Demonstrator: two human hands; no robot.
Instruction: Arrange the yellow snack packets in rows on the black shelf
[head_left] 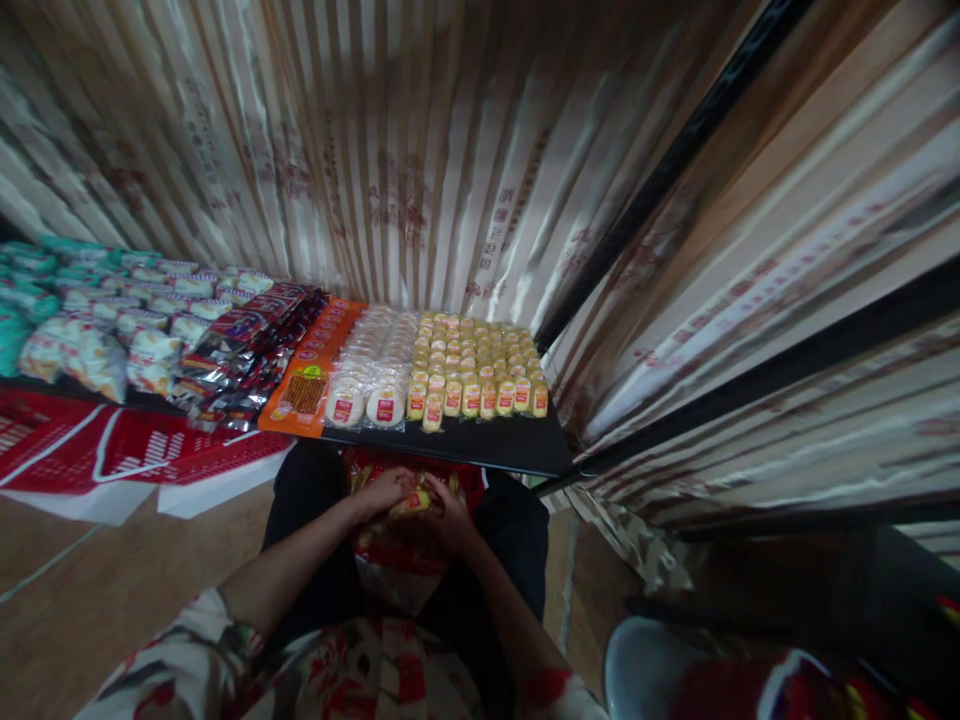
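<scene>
My left hand (381, 492) and my right hand (448, 512) meet over my lap, both closed around a small yellow wrapped snack packet (415, 500). Beneath them lies a red printed bag (420, 545) resting on my dark trousers. Just ahead, on a black shelf (495, 447), stand rows of small yellow packets (477, 372) of the same kind, next to round white wrapped cakes (371, 375).
Left along the shelf lie an orange pack (311, 375), dark foil packs (255, 350), and white and teal bags (112, 320). Red-and-white cartons (127, 455) sit below. Stacked folded cardboard (420, 150) forms the back and right wall. A white stool (645, 665) stands at lower right.
</scene>
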